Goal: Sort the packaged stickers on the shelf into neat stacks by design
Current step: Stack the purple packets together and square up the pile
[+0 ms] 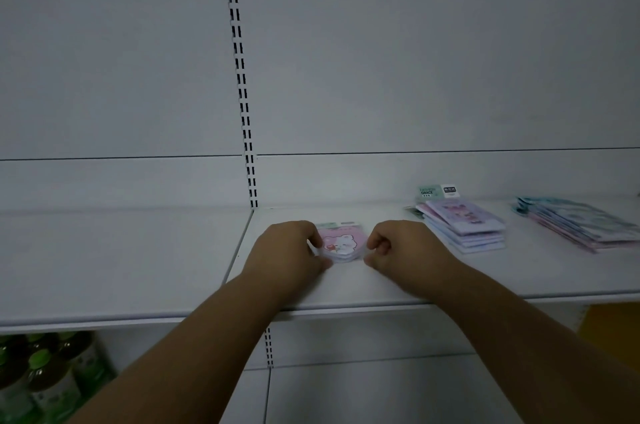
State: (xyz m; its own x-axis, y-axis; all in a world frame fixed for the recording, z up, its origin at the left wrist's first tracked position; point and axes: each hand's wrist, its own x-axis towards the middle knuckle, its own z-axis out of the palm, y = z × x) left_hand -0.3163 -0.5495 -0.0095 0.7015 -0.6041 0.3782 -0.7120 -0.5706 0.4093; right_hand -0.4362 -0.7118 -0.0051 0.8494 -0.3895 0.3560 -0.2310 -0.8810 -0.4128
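Hands [289,247] hide pink stack [341,243] (edges).

The plain white metal shelf [138,261] stands before a white panelled back wall [415,60] with a strip of black slots. The small stack of pink sticker packs [341,243] shows a white cartoon bear. To the right, a lilac-and-pink stack of flat packs [464,222] carries a mint-green header card; farther right lies a teal-and-pink fanned pile [581,222]. Lower left, dark bottles with green caps [41,375].

A shop: white slotted shelving [346,288] carries sticker packs [464,226] right of the hands, with bottled drinks [48,378] below left of them.
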